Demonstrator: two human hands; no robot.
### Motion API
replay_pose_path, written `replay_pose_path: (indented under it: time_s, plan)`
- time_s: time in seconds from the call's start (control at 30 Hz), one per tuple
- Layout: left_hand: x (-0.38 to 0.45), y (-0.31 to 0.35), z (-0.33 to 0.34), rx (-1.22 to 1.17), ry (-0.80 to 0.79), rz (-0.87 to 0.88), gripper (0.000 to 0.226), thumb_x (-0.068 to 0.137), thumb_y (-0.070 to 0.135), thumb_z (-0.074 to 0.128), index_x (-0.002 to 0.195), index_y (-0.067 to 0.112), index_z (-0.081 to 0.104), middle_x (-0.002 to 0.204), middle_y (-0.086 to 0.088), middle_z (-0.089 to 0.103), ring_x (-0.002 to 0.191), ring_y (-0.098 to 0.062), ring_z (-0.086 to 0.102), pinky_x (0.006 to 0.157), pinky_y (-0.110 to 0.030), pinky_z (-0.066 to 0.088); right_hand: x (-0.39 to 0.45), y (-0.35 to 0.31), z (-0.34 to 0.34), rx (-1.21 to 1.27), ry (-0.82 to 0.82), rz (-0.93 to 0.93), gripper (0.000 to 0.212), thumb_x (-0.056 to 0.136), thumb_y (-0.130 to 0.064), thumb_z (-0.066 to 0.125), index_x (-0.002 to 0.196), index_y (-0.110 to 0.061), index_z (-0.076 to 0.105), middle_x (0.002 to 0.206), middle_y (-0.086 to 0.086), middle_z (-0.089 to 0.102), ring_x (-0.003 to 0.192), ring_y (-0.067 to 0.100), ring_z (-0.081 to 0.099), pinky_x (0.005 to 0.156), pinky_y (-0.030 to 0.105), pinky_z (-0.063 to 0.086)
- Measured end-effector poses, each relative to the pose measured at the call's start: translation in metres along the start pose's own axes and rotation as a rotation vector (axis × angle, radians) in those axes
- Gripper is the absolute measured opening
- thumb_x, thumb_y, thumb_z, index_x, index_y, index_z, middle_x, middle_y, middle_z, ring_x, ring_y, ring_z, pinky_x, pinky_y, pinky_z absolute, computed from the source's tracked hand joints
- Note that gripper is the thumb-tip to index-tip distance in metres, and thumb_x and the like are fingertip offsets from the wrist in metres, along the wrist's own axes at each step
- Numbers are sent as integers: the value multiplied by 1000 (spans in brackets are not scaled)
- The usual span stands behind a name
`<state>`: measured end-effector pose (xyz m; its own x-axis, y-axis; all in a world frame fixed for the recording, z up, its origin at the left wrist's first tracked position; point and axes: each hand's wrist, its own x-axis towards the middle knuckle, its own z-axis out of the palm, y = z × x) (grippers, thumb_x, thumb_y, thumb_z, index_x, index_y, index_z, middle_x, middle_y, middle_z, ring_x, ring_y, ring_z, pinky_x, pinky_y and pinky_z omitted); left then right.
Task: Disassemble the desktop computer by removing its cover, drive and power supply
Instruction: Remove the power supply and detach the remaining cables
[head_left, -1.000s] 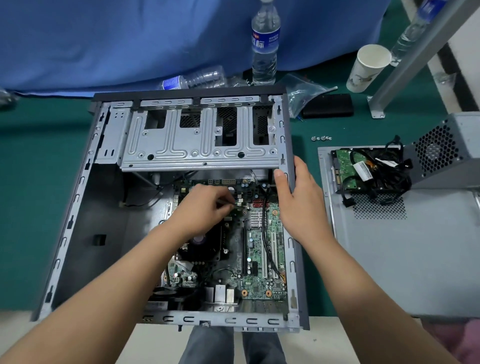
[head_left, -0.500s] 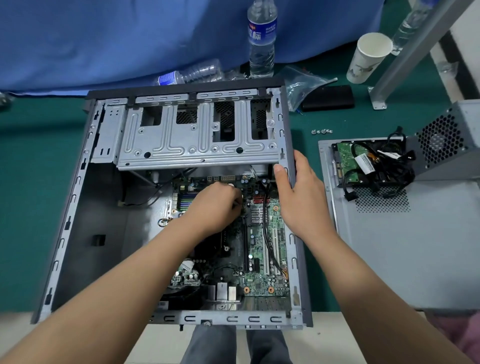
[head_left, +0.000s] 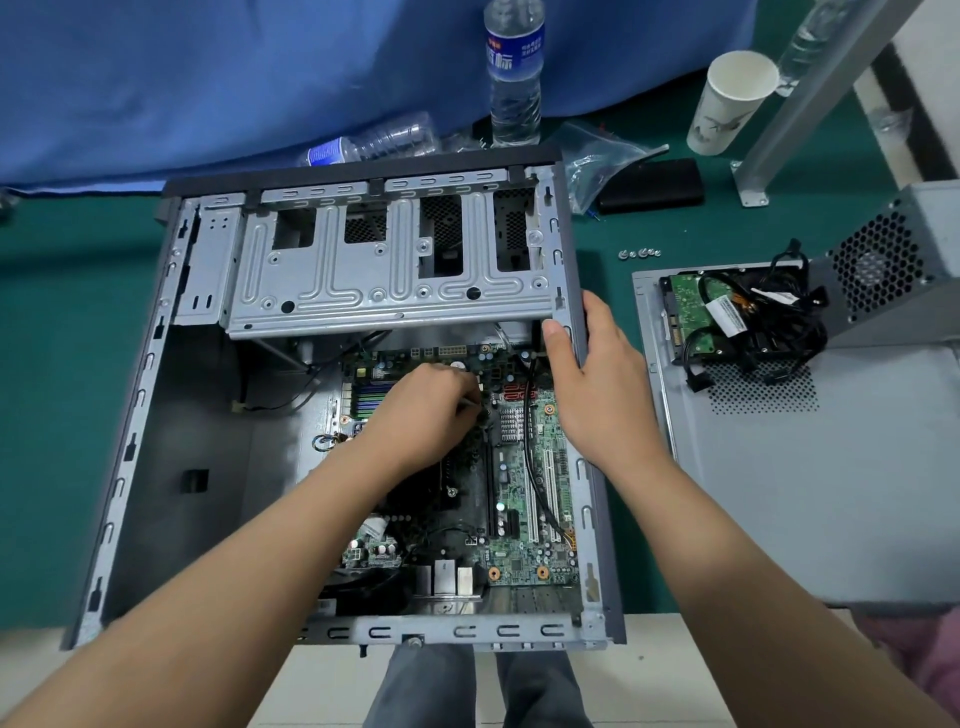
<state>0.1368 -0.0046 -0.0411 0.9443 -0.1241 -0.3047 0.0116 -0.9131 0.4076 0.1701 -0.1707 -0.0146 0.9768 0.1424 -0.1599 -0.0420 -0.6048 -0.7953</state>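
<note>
The open computer case lies on its side on the green table, its cover already off, with the silver drive cage spanning the far end and the green motherboard exposed below it. The person's left hand reaches down into the case over the upper part of the motherboard, fingers curled together around something small and metallic near a connector (what exactly it pinches is too hidden to name). The right hand grips the right side wall of the case, thumb hooked inside the rim and fingers wrapped over the outside edge, just below the corner of the drive cage.

To the right of the case, apart from it, the removed grey cover lies flat on the table. On its far end rests the hard drive, circuit board up, with a tangle of black cables lying over it. The power supply, a grey box with a honeycomb fan grille, sits at the cover's far right corner, touching the cables. A few small screws lie on the table between the case and the cover.

Beyond the case stand an upright water bottle and a white paper cup, with a second bottle lying on its side against the blue cloth.
</note>
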Motion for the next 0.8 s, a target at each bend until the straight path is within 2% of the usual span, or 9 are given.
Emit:
replay_pose_path:
  time_s: [0.33,0.53,0.8]
  plan:
    - [3,5,3,138,-20,3,20,90,13,52,103,8,66,104,-10,66,101,-27,58,86,-38,45,1,2,1,4,-5,1,52,98,-41,37,144,-17,32,136,4,50,125,22,43,102,32,35]
    - [6,6,5,268,-30,74,22,91,15,49,103,7,65,103,-8,65,102,-26,56,87,-37,44,2,3,1,2,-10,2,52,98,-41,37,144,-17,31,136,3,50,126,21,41,103,33,35]
    - [10,6,4,362,-84,149,14,92,12,47,99,8,58,100,-9,63,97,-28,57,80,-36,44,2,4,1,10,-3,-3,52,98,-41,37,144,-17,32,136,3,50,125,21,42,102,32,35]
